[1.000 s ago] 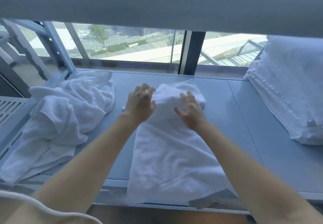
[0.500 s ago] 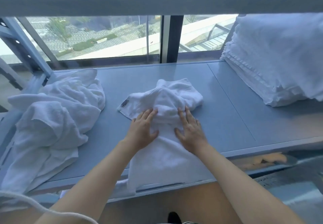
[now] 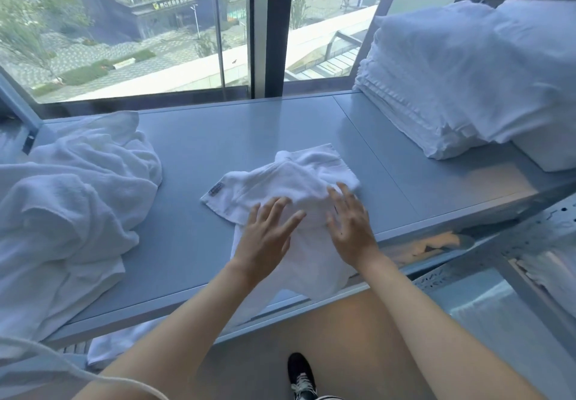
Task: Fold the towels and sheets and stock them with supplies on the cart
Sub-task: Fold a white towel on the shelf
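Head view looks down at a gray shelf (image 3: 218, 137) by a window. A small white towel (image 3: 290, 181) lies in the middle of the shelf, with its near end hanging over the front edge. Its far part is bunched up and not yet flat. A little label (image 3: 215, 189) shows on its left corner.

It looks like the person is at the folding step and is smoothing this towel flat. Next, I think the bumpy far part needs to be spread out, and then the towel can be folded into a neat shape. That will need both hands to take hold of the corners or edges.

The left hand (image 3: 265, 237) is spread wide, fingers straight, and rests flat on the towel. The right hand (image 3: 349, 225) is spread too, with its fingers reaching onto the bunched part. Neither hand is pinching or holding anything; they only press down on the cloth.

A messy pile of towels (image 3: 71, 206) sits on the left side of the shelf, still to be folded. A neat stack of folded towels (image 3: 436, 87) sits on the right side, well apart from the small towel.
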### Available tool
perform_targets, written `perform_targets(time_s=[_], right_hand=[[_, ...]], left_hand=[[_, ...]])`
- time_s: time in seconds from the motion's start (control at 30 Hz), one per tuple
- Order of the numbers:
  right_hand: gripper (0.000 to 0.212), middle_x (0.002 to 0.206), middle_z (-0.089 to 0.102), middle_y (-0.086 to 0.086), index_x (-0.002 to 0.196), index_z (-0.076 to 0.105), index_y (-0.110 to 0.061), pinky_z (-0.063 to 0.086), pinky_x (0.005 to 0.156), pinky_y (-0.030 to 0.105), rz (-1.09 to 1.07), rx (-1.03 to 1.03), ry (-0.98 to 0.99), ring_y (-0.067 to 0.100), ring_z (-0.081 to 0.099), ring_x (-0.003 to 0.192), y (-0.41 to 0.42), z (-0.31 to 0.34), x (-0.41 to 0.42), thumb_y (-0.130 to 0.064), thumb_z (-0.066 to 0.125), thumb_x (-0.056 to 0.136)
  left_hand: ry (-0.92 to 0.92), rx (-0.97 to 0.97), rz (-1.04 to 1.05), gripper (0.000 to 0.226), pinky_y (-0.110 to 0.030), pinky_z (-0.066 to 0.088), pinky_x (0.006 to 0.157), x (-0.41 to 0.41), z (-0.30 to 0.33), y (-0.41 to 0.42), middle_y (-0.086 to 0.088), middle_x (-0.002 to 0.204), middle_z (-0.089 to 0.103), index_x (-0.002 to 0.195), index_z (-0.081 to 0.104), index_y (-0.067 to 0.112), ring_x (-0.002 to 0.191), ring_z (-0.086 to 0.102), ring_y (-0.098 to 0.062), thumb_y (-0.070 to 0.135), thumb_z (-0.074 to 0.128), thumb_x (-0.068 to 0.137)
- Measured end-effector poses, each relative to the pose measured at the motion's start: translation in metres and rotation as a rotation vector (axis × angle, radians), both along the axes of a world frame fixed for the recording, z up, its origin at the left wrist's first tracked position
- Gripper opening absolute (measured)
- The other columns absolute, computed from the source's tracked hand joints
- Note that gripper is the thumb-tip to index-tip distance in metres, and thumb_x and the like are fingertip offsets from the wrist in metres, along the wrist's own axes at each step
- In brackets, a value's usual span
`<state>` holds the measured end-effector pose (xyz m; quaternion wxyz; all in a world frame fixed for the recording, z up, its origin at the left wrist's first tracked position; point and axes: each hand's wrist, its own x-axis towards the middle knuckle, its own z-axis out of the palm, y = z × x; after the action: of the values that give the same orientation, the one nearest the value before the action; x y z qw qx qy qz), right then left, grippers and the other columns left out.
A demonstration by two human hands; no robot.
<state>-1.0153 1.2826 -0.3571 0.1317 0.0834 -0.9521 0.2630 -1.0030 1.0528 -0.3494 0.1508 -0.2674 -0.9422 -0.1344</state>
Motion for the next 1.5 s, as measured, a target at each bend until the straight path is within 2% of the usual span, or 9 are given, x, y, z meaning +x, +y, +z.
perform_targets(time_s=[0.17, 0.3, 0.4, 0.53, 0.83, 1.0, 1.1, 1.27, 1.5], right_hand=[[0.065, 0.156, 0.044, 0.013, 0.147, 0.052, -0.011, 0.038, 0.111, 0.046, -0.016, 0.041, -0.091, 0.033, 0.04, 0.143, 0.023, 0.012, -0.052, 0.008, 0.05, 0.085], [0.013, 0.106, 0.066, 0.009, 0.096, 0.064, -0.01, 0.044, 0.071, 0.036, 0.094, 0.107, -0.148, 0.037, 0.06, 0.102, 0.03, 0.006, -0.077, -0.004, 0.058, 0.088], [0.005, 0.094, 0.066, 0.005, 0.086, 0.063, -0.015, 0.036, 0.062, 0.033, 0.042, 0.132, -0.108, 0.034, 0.06, 0.093, 0.036, 0.006, -0.088, -0.011, 0.06, 0.085], [0.031, 0.111, 0.073, 0.011, 0.113, 0.074, -0.012, 0.051, 0.074, 0.042, 0.003, 0.129, -0.013, 0.037, 0.065, 0.103, 0.051, 0.021, -0.106, -0.002, 0.058, 0.088], [0.033, 0.116, 0.072, 0.013, 0.115, 0.073, -0.011, 0.047, 0.087, 0.045, -0.124, 0.059, 0.155, 0.04, 0.062, 0.108, 0.072, 0.07, -0.166, -0.001, 0.058, 0.088], [0.042, 0.14, 0.061, 0.013, 0.13, 0.067, -0.012, 0.044, 0.104, 0.049, 0.125, 0.135, -0.046, 0.038, 0.054, 0.129, 0.012, 0.039, -0.157, -0.008, 0.064, 0.088], [0.05, 0.164, 0.036, 0.007, 0.151, 0.049, -0.021, 0.028, 0.12, 0.047, 0.176, 0.221, -0.285, 0.028, 0.03, 0.151, -0.023, -0.002, -0.128, -0.028, 0.053, 0.102], [0.071, 0.169, 0.026, -0.004, 0.156, 0.041, -0.029, 0.014, 0.124, 0.043, 0.188, 0.145, -0.384, 0.02, 0.018, 0.156, -0.033, -0.009, -0.098, -0.038, 0.035, 0.086], [0.077, 0.168, 0.024, -0.012, 0.155, 0.042, -0.036, 0.015, 0.125, 0.046, 0.292, 0.064, -0.437, 0.012, 0.011, 0.157, 0.006, -0.002, -0.028, -0.035, 0.043, 0.078]], left_hand=[[0.033, -0.078, -0.014, 0.047, -0.064, 0.043, 0.101, -0.012, 0.009, 0.025, -0.018, 0.144, 0.056, 0.119, 0.073, 0.024, 0.133, 0.053, -0.041, 0.004, 0.076, 0.077], [0.033, -0.117, 0.057, 0.034, -0.061, 0.047, 0.099, -0.024, 0.007, 0.041, -0.017, 0.139, 0.06, 0.106, 0.077, 0.023, 0.127, 0.058, -0.041, 0.008, 0.079, 0.076], [0.079, -0.048, 0.062, 0.022, -0.058, 0.049, 0.094, -0.035, 0.008, 0.035, -0.017, 0.133, 0.064, 0.089, 0.077, 0.022, 0.12, 0.062, -0.041, 0.006, 0.08, 0.074], [0.14, 0.056, 0.095, 0.02, -0.054, 0.046, 0.096, -0.046, 0.026, 0.001, -0.014, 0.133, 0.063, 0.084, 0.074, 0.02, 0.121, 0.058, -0.038, 0.001, 0.075, 0.076], [0.105, 0.161, 0.399, 0.038, -0.052, 0.046, 0.102, -0.063, 0.076, -0.104, -0.015, 0.139, 0.058, 0.088, 0.076, 0.013, 0.124, 0.054, -0.04, -0.018, 0.059, 0.076], [-0.051, 0.205, 0.47, 0.04, -0.051, 0.045, 0.104, -0.058, 0.066, -0.088, -0.016, 0.138, 0.059, 0.092, 0.077, 0.013, 0.122, 0.056, -0.041, -0.016, 0.055, 0.075], [-0.199, 0.158, 0.329, 0.032, -0.05, 0.041, 0.109, -0.048, 0.037, -0.051, -0.014, 0.148, 0.052, 0.12, 0.072, 0.019, 0.133, 0.051, -0.037, 0.017, 0.07, 0.088], [-0.563, -0.072, 0.354, 0.084, -0.054, 0.009, 0.125, -0.024, -0.007, -0.021, -0.006, 0.171, 0.005, 0.161, 0.021, 0.033, 0.157, 0.008, -0.027, 0.039, 0.06, 0.087], [-0.493, 0.05, 0.089, 0.069, -0.04, 0.019, 0.123, 0.039, -0.012, -0.067, 0.005, 0.159, 0.04, 0.142, 0.056, 0.035, 0.154, 0.022, -0.019, 0.015, 0.051, 0.076]])
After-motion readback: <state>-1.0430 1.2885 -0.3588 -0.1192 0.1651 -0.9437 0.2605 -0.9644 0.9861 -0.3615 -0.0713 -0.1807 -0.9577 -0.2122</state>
